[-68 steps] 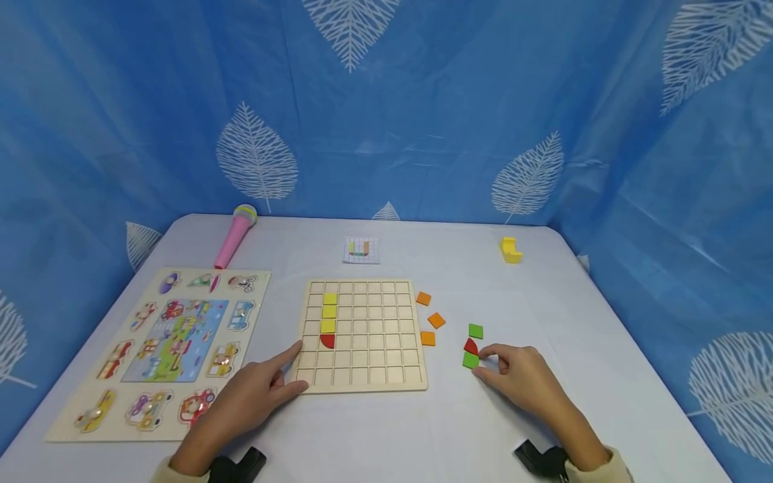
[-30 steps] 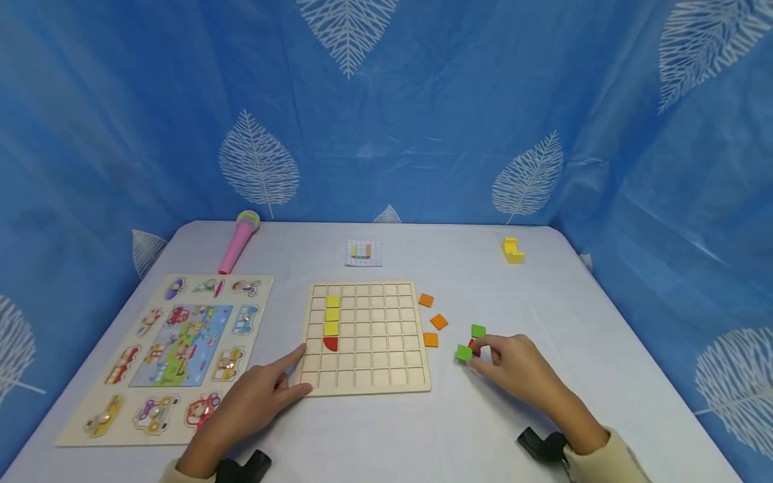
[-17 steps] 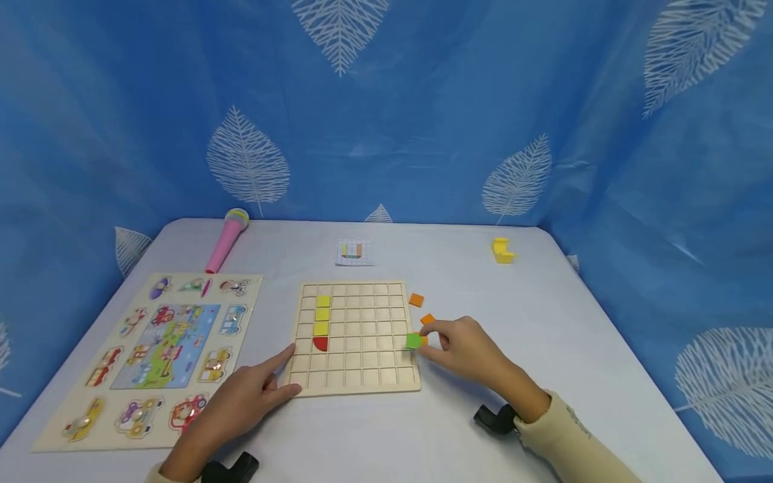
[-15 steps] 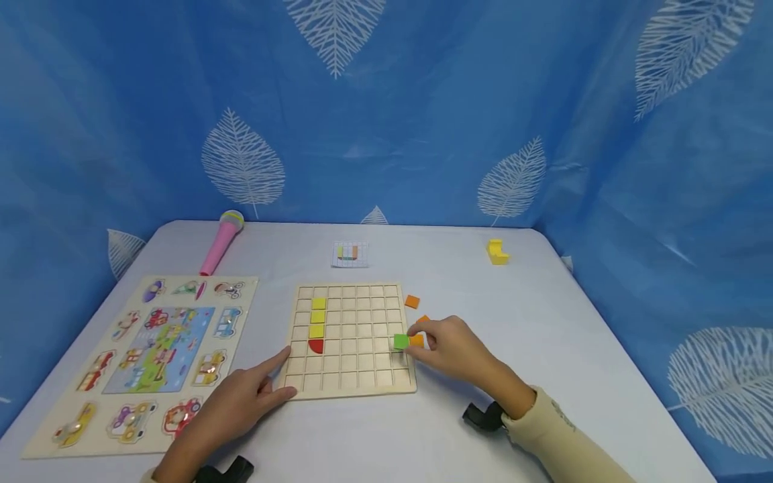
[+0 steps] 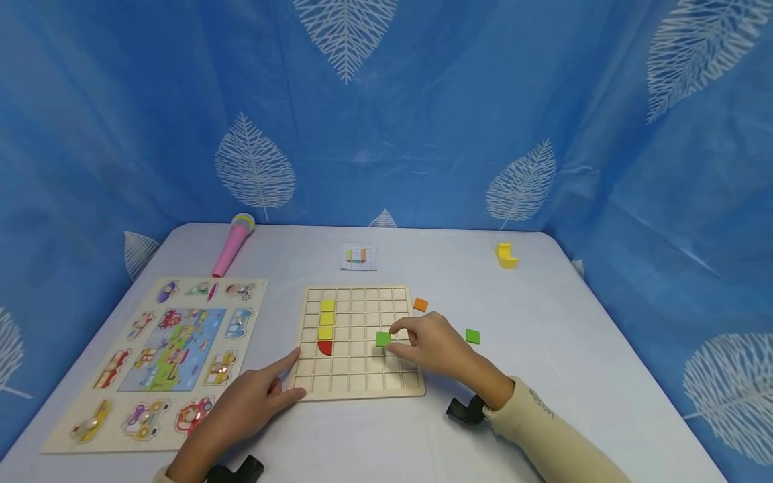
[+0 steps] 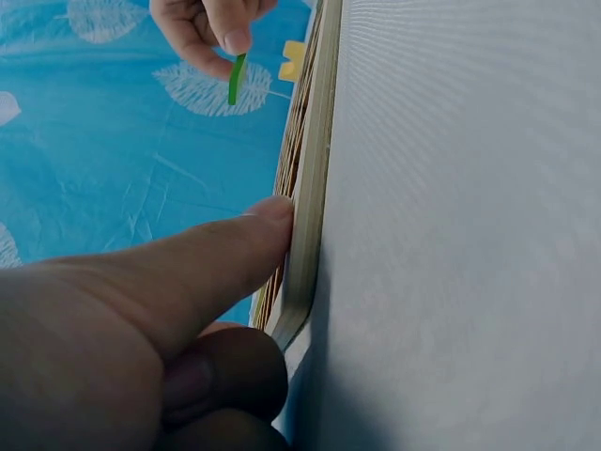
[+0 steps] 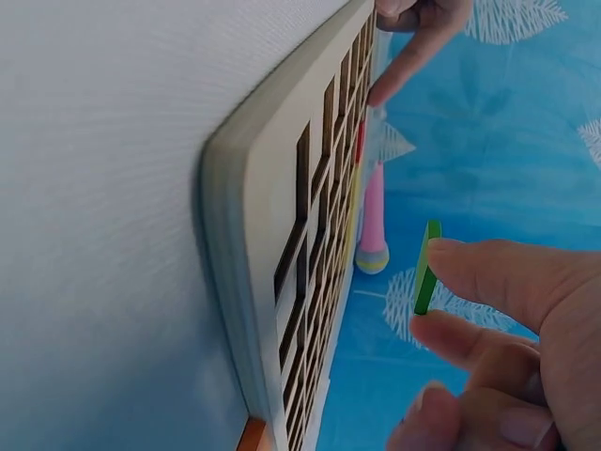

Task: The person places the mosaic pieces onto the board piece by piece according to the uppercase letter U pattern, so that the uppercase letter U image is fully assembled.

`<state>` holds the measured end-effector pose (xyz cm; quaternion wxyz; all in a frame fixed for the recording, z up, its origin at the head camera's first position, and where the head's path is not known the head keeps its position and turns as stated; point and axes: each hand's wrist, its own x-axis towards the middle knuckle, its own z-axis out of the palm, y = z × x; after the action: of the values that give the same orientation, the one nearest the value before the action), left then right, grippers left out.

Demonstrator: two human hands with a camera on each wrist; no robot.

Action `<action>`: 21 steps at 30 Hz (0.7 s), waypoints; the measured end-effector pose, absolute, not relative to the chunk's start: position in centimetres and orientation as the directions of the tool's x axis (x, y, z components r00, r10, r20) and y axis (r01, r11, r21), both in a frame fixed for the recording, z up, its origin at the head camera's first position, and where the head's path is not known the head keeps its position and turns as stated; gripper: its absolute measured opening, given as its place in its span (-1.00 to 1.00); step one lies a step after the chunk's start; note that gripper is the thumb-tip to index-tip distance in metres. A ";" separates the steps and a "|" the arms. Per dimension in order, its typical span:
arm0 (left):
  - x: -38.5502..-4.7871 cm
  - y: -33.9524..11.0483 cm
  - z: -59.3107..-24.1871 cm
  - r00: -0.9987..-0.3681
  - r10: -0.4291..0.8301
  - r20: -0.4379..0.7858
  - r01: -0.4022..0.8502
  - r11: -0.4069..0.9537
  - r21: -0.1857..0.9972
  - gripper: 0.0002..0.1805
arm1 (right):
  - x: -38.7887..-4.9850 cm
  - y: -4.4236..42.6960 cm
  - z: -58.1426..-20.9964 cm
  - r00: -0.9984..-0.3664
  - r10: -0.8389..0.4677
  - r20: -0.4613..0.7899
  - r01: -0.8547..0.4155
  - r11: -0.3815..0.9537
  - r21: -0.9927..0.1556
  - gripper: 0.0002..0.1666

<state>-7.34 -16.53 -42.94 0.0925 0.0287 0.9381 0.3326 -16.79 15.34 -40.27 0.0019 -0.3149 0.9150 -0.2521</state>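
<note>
My right hand pinches a green square tile between thumb and index finger, above the right part of the wooden grid board. In the right wrist view the green tile is held edge-on, apart from the board. With index finger and thumb stretched out, my left hand touches the board's left edge and front-left corner; its other fingers are curled. Yellow square tiles form a column on the board, a red quarter-round tile below them. My right hand and forearm hide other loose tiles.
An orange tile and another green tile lie right of the board. Behind it is a small pattern card. A vehicle puzzle board and pink toy microphone lie left; a yellow block stands back right.
My right hand has picked up a green tile from the loose pieces on the right and carried it left over the board. The left hand stays at the board's edge.
</note>
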 end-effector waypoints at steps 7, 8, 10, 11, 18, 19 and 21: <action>-7.3 -16.6 -42.9 -0.980 0.121 -0.157 -0.005 0.775 0.632 -0.19 | -17.0 14.0 -40.4 -0.792 -0.591 0.151 -0.576 0.643 -0.506 -0.76; -7.4 -16.7 -42.9 -0.980 0.123 -0.156 -0.003 0.776 0.630 -0.19 | -17.0 13.8 -40.5 -0.792 -0.593 0.146 -0.573 0.640 -0.513 -0.76; -7.4 -16.7 -42.8 -0.981 0.124 -0.152 0.002 0.780 0.625 -0.19 | -17.1 13.3 -40.7 -0.791 -0.596 0.137 -0.568 0.631 -0.528 -0.76; -7.4 -16.7 -42.8 -0.981 0.124 -0.148 0.005 0.782 0.623 -0.19 | -17.2 13.0 -40.8 -0.790 -0.600 0.129 -0.565 0.628 -0.535 -0.76; -7.4 -16.7 -42.8 -0.979 0.141 -0.147 0.014 0.767 0.642 -0.20 | -17.5 11.3 -41.4 -0.781 -0.619 0.081 -0.545 0.612 -0.573 -0.74; -7.4 -16.7 -42.8 -0.979 0.139 -0.148 0.012 0.767 0.641 -0.20 | -17.5 11.1 -41.5 -0.777 -0.624 0.081 -0.547 0.607 -0.576 -0.74; -7.3 -16.7 -42.9 -0.979 0.133 -0.154 0.002 0.765 0.644 -0.20 | -17.5 10.9 -41.5 -0.766 -0.637 0.088 -0.563 0.598 -0.570 -0.74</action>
<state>-7.33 -16.66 -42.91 0.0955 0.0361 0.9346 0.3406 -17.47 10.90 -41.48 0.0621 -0.3363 0.8918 -0.2961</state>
